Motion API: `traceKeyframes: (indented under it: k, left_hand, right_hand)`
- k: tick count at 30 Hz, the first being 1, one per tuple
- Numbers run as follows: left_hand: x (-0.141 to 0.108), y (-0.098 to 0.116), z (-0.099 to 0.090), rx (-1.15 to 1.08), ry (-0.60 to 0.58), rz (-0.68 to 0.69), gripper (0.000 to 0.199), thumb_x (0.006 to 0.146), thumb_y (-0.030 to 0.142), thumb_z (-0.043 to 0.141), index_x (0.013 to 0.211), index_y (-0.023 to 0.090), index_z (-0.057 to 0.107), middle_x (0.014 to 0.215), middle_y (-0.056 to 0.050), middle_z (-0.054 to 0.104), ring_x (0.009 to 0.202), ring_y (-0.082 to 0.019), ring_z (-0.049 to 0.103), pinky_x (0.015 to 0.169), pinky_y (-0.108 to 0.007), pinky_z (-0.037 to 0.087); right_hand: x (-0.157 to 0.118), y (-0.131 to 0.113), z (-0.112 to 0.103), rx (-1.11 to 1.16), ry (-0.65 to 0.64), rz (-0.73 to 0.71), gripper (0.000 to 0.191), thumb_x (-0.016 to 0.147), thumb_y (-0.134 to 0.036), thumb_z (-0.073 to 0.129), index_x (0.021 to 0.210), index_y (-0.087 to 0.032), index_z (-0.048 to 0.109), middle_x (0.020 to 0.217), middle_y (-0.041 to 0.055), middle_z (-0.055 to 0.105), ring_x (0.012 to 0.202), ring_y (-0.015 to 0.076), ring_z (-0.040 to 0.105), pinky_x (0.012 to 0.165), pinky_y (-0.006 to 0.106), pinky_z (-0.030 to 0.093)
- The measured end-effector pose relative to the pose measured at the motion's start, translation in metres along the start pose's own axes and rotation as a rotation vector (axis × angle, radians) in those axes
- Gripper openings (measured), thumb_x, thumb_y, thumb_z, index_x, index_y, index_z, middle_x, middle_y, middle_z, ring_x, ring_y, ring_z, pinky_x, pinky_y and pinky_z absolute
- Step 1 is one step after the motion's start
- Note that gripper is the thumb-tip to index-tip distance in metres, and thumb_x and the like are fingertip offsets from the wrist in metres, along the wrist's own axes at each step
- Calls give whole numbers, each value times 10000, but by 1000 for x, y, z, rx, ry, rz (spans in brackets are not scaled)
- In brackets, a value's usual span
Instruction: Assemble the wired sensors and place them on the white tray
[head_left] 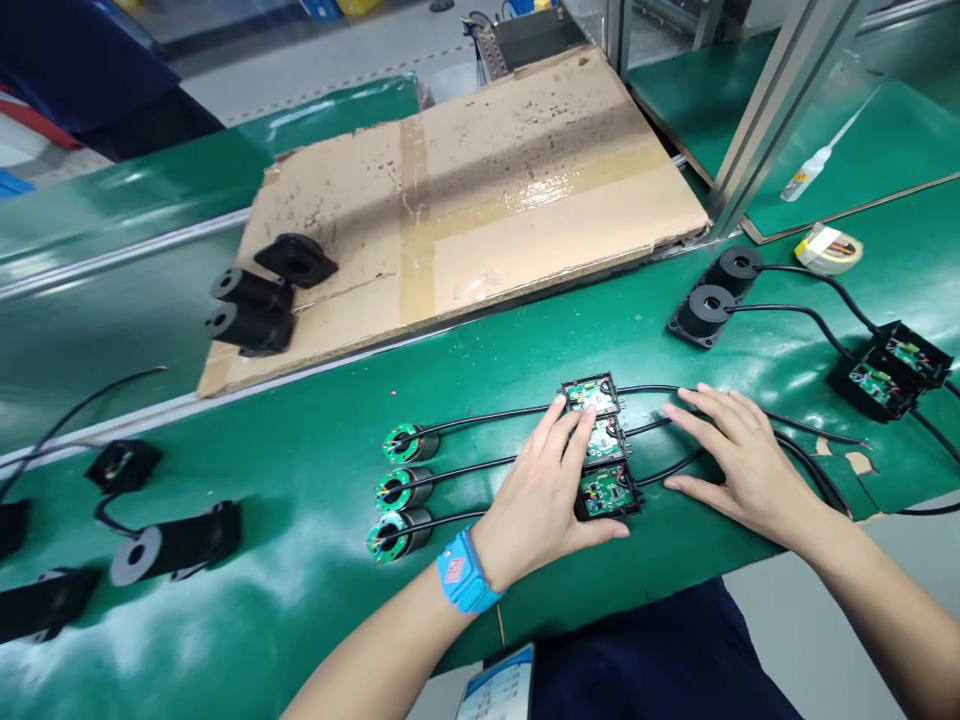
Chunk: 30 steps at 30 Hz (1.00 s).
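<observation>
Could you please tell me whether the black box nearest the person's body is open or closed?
Open: the black box has no lid on, so the green circuit board inside shows.

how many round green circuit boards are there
3: top board, middle board and bottom board, in a column to the left of the left hand. Others may be hidden.

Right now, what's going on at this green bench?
A person's left hand rests on three small black boxes holding circuit boards, set side by side. The right hand, fingers spread, is at the black cables leaving their right side. More cables lead left to three round parts with green boards. Beyond, two black housings are cabled to another pair of open boxes.
</observation>
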<state>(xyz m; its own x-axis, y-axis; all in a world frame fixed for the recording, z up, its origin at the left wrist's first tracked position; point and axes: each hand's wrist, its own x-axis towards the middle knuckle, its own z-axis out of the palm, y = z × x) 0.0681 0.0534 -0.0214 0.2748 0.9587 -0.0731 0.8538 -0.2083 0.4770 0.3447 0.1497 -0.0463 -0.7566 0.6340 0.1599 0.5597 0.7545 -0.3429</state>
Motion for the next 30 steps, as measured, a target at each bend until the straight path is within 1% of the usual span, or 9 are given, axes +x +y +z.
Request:
traceKeyframes:
  k: [5,9,14,17,20,22,24,27,30]
  left_hand:
    - [-5,-5,3,71,-12,-9,1307,731,840,675,1649,136,67,1529,-270,405,1552,-487,186,1197,-677,352]
    - [-7,-2,2,113,-9,-12,1273,753,798,691,1631,78,116,1503,-290,405,1543,-495,190,1184,-678,362]
    - [-7,1,2,125,2,1,1219,772,702,733,1617,46,149,1486,-287,406,1540,-506,174,1186,-674,359]
    - [-10,-4,-1,132,-21,44,1203,771,669,748,1614,35,168,1477,-288,412,1528,-514,192,1185,-676,365]
    - [-17,-14,-6,161,-45,96,1206,776,660,746,1617,26,160,1470,-289,414,1519,-520,204,1174,-669,388]
    - [-22,-20,-9,177,-44,108,1201,788,647,737,1630,41,131,1469,-283,414,1514,-521,214,1163,-667,403]
    - [-26,-23,-10,190,-39,113,1194,798,630,731,1642,69,100,1466,-272,413,1510,-520,229,1146,-661,426]
    - [-29,-25,-9,228,-30,133,1177,810,603,714,1651,95,65,1452,-261,417,1502,-517,254,1112,-651,464]
    - [-29,-26,-6,279,3,153,1140,832,592,676,1650,82,68,1438,-269,424,1488,-520,279,1071,-651,497]
  right_hand:
    - [1,-3,5,27,2,-29,507,959,-452,649,1435,-303,557,1475,111,546,1434,329,450,1204,595,309]
    - [0,-4,7,32,1,-20,508,954,-466,657,1422,-291,565,1395,110,593,1400,323,487,1194,597,320]
    - [1,3,2,-3,13,-36,565,932,-512,674,1423,-260,553,1465,137,535,1429,350,446,1184,607,334]
    - [-7,26,-10,-72,23,-27,452,945,-509,655,1282,-209,623,1448,155,550,1377,362,495,1113,565,422]
    - [-26,56,-32,-182,-20,-13,249,1014,-406,572,1120,-198,657,1318,119,643,1177,287,626,960,441,506]
    - [-41,73,-51,-282,-89,-16,228,1041,-340,519,1148,-200,664,1220,95,689,1071,246,653,902,396,498]
    - [-53,84,-68,-404,-137,-27,274,1050,-264,475,1237,-188,660,1166,96,715,1055,245,646,872,390,470]
    - [-65,84,-80,-581,-90,75,308,1009,-200,510,1270,-180,672,1242,104,717,1139,281,612,868,412,434]
    - [-68,58,-69,-671,27,264,386,956,-188,566,1333,-137,634,1391,152,639,1185,314,595,918,441,442]
